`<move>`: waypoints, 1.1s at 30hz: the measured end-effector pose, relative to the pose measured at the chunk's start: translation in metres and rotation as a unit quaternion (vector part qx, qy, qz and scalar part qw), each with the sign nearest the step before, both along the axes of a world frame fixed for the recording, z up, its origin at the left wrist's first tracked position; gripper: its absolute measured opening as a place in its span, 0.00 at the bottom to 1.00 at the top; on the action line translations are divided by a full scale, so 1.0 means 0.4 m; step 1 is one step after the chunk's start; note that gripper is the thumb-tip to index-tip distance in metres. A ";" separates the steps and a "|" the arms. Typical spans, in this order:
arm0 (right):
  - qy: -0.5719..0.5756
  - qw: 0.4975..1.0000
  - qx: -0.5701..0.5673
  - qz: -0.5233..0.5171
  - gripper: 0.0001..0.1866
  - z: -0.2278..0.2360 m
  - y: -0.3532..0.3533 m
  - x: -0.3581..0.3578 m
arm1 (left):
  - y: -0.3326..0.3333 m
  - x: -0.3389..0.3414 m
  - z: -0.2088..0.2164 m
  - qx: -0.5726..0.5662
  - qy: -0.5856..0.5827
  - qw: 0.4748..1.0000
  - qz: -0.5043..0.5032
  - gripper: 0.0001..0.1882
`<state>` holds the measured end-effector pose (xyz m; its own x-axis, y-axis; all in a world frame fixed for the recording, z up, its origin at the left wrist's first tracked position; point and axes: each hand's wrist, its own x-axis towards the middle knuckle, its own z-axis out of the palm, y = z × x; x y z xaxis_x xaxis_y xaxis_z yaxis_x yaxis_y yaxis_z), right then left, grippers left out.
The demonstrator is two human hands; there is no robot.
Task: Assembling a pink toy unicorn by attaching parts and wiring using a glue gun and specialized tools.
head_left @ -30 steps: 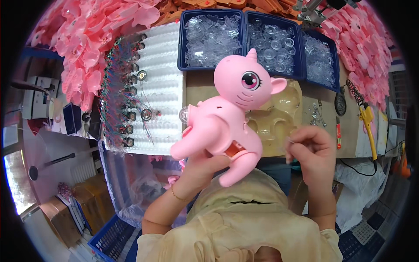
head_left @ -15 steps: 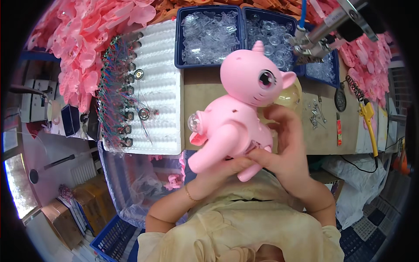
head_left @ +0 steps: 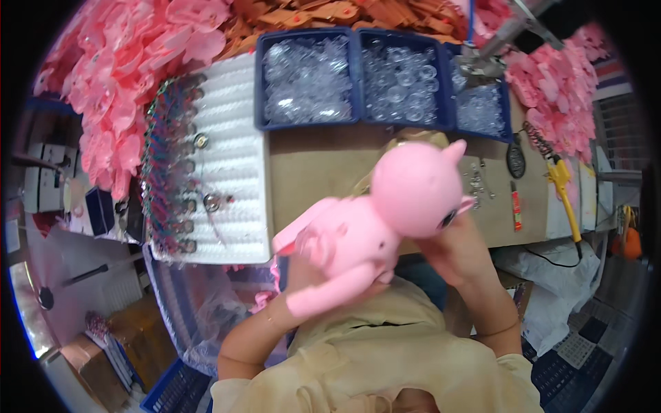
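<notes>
A pink toy unicorn (head_left: 348, 237) is held in front of my body, tilted, with its round head to the right and its legs to the left. My left hand (head_left: 303, 272) grips the body from beneath; most of its fingers are hidden behind the toy. At the head's lower right side, my right hand (head_left: 456, 253) holds on, its fingertips out of sight behind the head. Part of one painted eye shows at the head's right edge. Just past the head, a yellowish clear rounded thing (head_left: 421, 136) is partly covered.
A white foam tray (head_left: 237, 165) bears wired round parts at the left. Blue bins (head_left: 308, 125) of clear plastic parts stand at the back. Pink shells (head_left: 124, 89) heap up left and right. Screws (head_left: 476, 182), a red-handled tool (head_left: 516, 210) and a yellow electric screwdriver (head_left: 563, 186) are at the right.
The toy has turned over in my hands and come lower, its face swinging away to the right. My right hand has shifted from the lower body to the head. The view has tilted slightly.
</notes>
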<state>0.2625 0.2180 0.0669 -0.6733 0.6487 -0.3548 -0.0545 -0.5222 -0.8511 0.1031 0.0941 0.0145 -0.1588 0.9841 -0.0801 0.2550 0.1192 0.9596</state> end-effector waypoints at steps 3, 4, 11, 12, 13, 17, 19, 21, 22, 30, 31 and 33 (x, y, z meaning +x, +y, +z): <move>-0.032 0.962 0.181 -0.202 0.24 0.007 0.038 0.033 | 0.040 -0.032 0.024 0.052 0.226 0.966 -0.111 0.28; 0.038 0.938 0.289 -0.187 0.24 0.011 0.037 0.032 | 0.045 -0.027 0.036 0.064 0.194 0.976 -0.082 0.25; 0.091 0.867 0.478 -0.107 0.28 0.057 0.000 0.015 | 0.029 0.010 0.097 0.176 0.250 0.952 -0.020 0.29; 0.077 0.876 0.467 -0.096 0.28 0.064 -0.011 0.014 | 0.014 0.007 0.096 0.120 0.207 0.970 -0.049 0.31; 0.081 0.876 0.466 -0.095 0.28 0.065 -0.017 0.013 | 0.004 0.005 0.096 0.063 0.163 0.982 -0.076 0.32; 0.003 0.869 0.480 -0.118 0.23 0.061 -0.018 0.006 | -0.010 0.017 0.061 0.016 0.066 0.995 -0.076 0.30; -0.007 0.862 0.493 -0.116 0.21 0.062 -0.008 0.006 | -0.014 0.015 0.027 -0.013 0.004 0.997 -0.074 0.28; -0.032 0.970 0.240 -0.018 0.25 0.090 0.005 0.010 | -0.010 -0.002 0.006 -0.021 -0.018 0.998 -0.064 0.27; 0.082 0.989 0.123 0.021 0.41 0.106 0.014 0.024 | 0.003 -0.016 0.004 -0.036 -0.297 0.952 -0.061 0.33; 0.017 0.919 0.371 0.130 0.56 0.106 -0.038 0.029 | -0.059 0.025 -0.018 -0.132 -0.763 0.597 -0.210 0.36; 0.020 0.918 0.372 0.133 0.56 0.108 -0.050 0.027 | -0.071 0.027 -0.010 -0.116 -0.769 0.583 -0.236 0.36; 0.026 0.901 0.411 0.139 0.50 0.110 -0.066 0.019 | -0.097 0.025 0.013 -0.138 -0.788 0.559 -0.217 0.34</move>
